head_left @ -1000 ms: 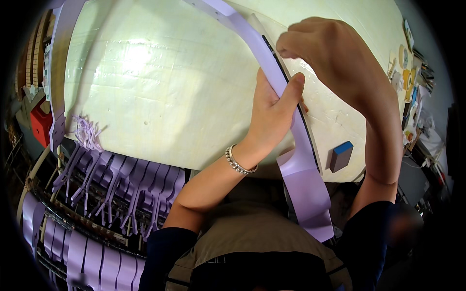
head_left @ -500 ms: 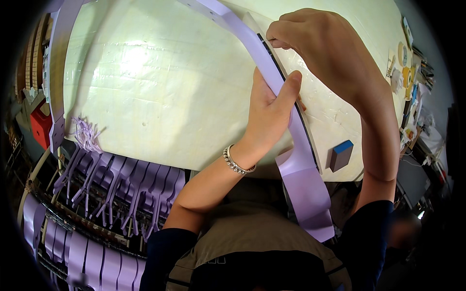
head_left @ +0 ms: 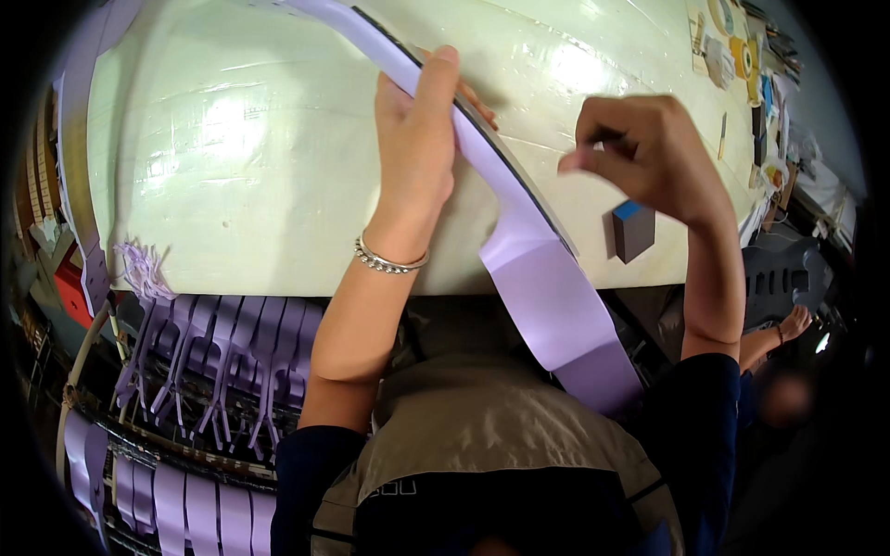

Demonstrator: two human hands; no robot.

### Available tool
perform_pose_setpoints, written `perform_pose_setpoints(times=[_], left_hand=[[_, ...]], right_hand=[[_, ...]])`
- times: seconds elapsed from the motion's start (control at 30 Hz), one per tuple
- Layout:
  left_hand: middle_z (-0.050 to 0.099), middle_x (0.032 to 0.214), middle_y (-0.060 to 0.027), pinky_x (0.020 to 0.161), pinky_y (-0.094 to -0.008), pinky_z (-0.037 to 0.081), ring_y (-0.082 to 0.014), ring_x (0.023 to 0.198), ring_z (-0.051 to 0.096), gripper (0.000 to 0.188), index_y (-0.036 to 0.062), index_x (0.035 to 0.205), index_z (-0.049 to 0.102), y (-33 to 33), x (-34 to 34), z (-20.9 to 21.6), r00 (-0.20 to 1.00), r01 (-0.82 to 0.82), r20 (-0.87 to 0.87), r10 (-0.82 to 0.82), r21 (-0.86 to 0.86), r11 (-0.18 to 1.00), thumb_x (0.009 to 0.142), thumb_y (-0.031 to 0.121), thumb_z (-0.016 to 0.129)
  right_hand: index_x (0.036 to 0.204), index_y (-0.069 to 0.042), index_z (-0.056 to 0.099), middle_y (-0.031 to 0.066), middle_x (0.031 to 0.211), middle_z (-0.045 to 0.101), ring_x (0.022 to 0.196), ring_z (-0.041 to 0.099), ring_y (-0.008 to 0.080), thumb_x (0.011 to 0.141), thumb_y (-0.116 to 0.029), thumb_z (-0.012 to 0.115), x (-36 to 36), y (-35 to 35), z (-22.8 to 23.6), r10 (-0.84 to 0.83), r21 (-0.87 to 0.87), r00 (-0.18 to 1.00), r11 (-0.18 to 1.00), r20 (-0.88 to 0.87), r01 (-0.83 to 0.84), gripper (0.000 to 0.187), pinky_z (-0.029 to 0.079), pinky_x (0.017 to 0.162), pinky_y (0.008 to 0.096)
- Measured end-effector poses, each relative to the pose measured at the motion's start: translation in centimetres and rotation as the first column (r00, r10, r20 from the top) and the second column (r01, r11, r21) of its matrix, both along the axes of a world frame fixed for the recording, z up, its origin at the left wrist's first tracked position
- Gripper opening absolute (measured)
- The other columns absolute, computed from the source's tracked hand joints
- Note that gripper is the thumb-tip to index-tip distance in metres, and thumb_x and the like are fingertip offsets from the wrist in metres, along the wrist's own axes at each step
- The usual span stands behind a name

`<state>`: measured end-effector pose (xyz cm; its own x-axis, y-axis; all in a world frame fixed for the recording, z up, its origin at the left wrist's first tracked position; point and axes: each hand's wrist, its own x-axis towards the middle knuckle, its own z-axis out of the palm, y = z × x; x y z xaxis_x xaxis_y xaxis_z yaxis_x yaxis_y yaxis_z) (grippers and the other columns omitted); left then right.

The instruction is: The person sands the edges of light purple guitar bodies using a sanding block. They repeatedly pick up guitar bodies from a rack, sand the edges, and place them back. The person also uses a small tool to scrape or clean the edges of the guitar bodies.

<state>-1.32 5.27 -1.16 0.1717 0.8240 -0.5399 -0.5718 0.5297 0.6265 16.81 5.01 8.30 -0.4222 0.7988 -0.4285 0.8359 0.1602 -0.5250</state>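
Currently, the left hand [head_left: 417, 139] is wrapped around the narrow part of a long, black-edged purple strip [head_left: 524, 213], which slants across the near part of the pale table [head_left: 278, 185], its wide end past the edge, close to the person's body. The right hand [head_left: 649, 153] hangs to the right of the strip, apart from it, fingers curled toward the thumb; cannot tell whether they pinch anything. Just below it sits a blue-topped grey block [head_left: 634, 232]; at left, 2 rows of purple pieces [head_left: 243, 334] fill a rack [head_left: 171, 459].
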Motion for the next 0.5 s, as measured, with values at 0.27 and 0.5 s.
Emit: perform_pose_setpoints(times=[0.27,0.5], left_hand=[[0.051,0.061,-0.0051,0.05,-0.0325,0.048,-0.0182,0.05,0.055,0.022,0.004,0.077,0.043,0.0,0.3,-0.6,0.998,-0.028,-0.062,0.031,0.036,0.999,0.085,0.022,0.053],[0.053,0.057,-0.0063,0.053,-0.0318,0.048,-0.0194,0.051,0.056,0.023,0.0054,0.069,0.048,0.0,0.3,-0.4,0.996,-0.004,-0.092,0.008,0.039,0.999,0.083,0.022,0.055]], right_hand=[[0.081,-0.007,0.058,0.0058,0.068,0.051,0.065,0.052,0.0231,0.067,-0.004,0.059,0.2,-7.3,-0.2,0.141,0.269,0.99,0.954,-0.012,-0.133,0.014,0.044,0.059,0.0328],[0.08,-0.007,0.056,0.0039,0.074,0.05,0.071,0.053,0.0217,0.066,-0.007,0.057,-0.1,-6.9,-0.2,0.239,0.318,0.967,0.913,0.09,-0.255,0.014,0.045,0.06,0.032]])
